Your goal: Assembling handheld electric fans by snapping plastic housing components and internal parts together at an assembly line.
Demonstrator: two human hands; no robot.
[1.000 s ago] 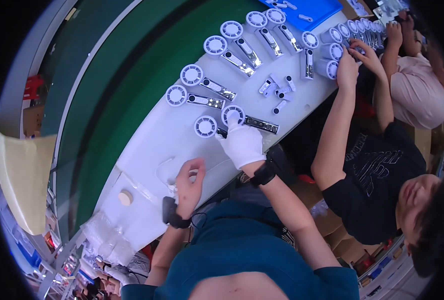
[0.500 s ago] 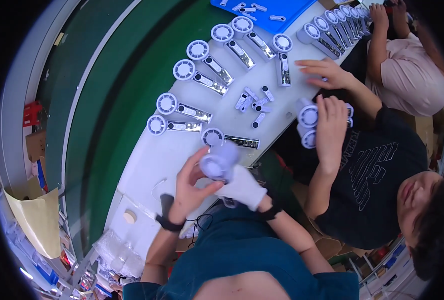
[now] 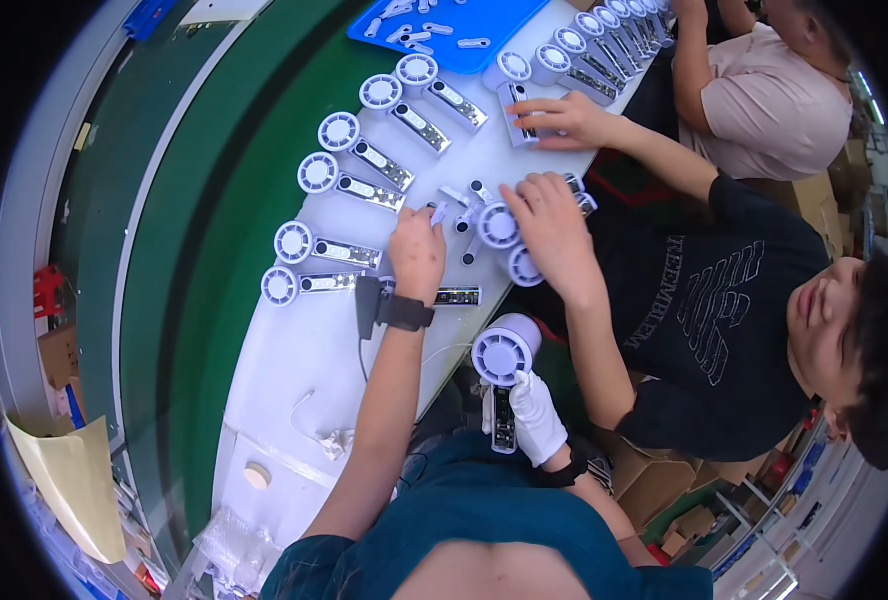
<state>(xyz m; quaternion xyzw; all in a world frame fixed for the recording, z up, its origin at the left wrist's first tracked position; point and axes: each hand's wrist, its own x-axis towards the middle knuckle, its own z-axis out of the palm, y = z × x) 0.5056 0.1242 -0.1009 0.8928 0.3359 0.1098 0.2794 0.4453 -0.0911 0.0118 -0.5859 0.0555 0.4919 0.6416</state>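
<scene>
My right hand (image 3: 537, 420), in a white glove, grips a pale purple handheld fan (image 3: 501, 356) near my body. The fan's round head points up and its handle, with an exposed circuit board, hangs below. My bare left hand (image 3: 419, 255) reaches over the table, fingers pinched on a small pale handle cover (image 3: 438, 213) at the edge of a loose pile of similar covers (image 3: 478, 188). Under my left wrist lies another open-handled fan (image 3: 458, 296), its head hidden by my hand.
Handheld fans with exposed boards (image 3: 341, 254) form a curved row on the white table (image 3: 274, 400). A blue tray (image 3: 454, 50) of covers sits at the far end. On the right, a co-worker's hand (image 3: 554, 235) holds two fans; their other hand (image 3: 576, 122) touches one. A green conveyor (image 3: 194, 250) runs left.
My left hand has left the fan and moved forward to the loose covers. My right hand has lowered the fan toward me. The co-worker's hands have shifted left over the table.
</scene>
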